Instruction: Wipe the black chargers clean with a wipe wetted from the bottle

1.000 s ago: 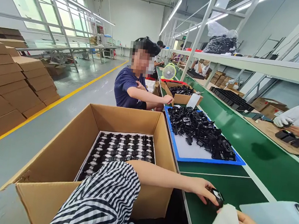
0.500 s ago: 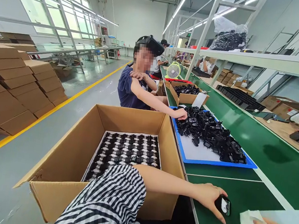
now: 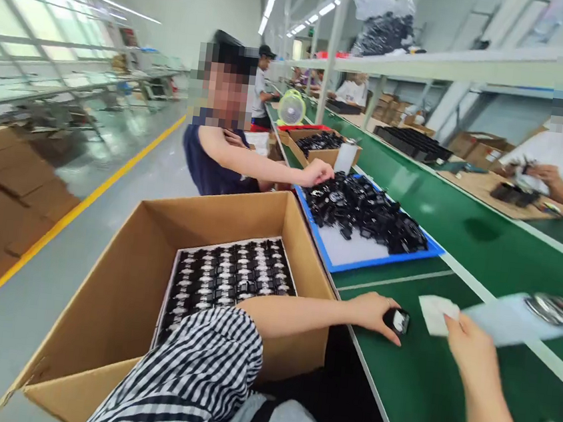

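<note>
Bright light from windows (image 3: pixel 30 17) and overhead tubes (image 3: pixel 269 5), glare on floor (image 3: pixel 154 174), motion blur, stretched edges

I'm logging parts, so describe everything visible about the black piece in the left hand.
The black piece looks like plastic, with rounded corners and a whitish patch on its face; finer parts are too small to tell. The left hand's grip has it between thumb and fingers, at the green bench; whether it touches that is unclear. The white wipe is to its right, apart.
</note>
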The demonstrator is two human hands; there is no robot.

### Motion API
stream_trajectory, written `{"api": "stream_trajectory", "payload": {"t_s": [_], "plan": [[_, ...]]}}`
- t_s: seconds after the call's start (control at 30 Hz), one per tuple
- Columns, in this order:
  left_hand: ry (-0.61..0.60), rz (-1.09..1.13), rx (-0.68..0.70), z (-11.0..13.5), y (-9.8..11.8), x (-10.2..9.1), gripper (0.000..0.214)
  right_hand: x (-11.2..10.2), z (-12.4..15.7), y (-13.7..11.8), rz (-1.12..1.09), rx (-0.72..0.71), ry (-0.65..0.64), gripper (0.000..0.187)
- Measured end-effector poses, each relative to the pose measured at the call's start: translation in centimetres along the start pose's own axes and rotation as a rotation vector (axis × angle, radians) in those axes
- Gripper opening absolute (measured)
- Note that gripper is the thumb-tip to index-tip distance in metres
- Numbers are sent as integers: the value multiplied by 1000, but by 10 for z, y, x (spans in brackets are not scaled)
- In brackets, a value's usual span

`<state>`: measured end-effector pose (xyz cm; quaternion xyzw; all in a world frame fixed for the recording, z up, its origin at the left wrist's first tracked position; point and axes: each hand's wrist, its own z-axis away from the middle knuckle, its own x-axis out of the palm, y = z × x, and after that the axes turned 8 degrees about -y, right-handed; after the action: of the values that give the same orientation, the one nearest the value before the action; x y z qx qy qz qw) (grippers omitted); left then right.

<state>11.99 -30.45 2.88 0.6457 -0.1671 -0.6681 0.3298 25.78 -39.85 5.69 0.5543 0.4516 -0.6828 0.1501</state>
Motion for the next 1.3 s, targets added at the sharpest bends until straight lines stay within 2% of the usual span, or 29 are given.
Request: {"api": "stream_trajectory", "payload": {"t_s": [0.17,0.3,0.43,0.5,0.57,0.7,0.83,0.9,0.97,1.03,1.13,1.23,1.3], "plan": [[57,92,18,-6,-5,3,61,7,20,-21,-60,50,93,40],[58,153,22,-10,-8,5,61,28,28,-20,-249,-88,106,37],[71,155,22,-8,-7,6,43,51,42,-18,-353,-242,78,37],[61,184,61,-7,-6,6,37,57,52,-16,-422,-307,87,36],[53,199,93,-7,-6,5,41,56,63,-13,-514,-311,53,34],[56,178,96,-7,-6,1,43,39,76,-3,-662,-200,-71,30],[-69,147,193,-4,-6,-3,40,19,64,8,-809,108,-156,38],[-105,112,178,-2,-5,-3,44,13,54,9,-687,231,-195,45],[-88,123,106,0,-5,-3,49,10,49,7,-430,268,-178,53],[-36,131,18,0,-9,-10,50,10,48,4,-218,246,-99,56],[182,10,-148,-4,-23,-35,49,9,54,0,-104,212,-9,54],[405,-111,-326,-9,-45,-71,49,4,57,0,-108,194,-22,54],[446,-153,-389,-11,-60,-91,47,1,55,2,-130,194,-76,50]]}}
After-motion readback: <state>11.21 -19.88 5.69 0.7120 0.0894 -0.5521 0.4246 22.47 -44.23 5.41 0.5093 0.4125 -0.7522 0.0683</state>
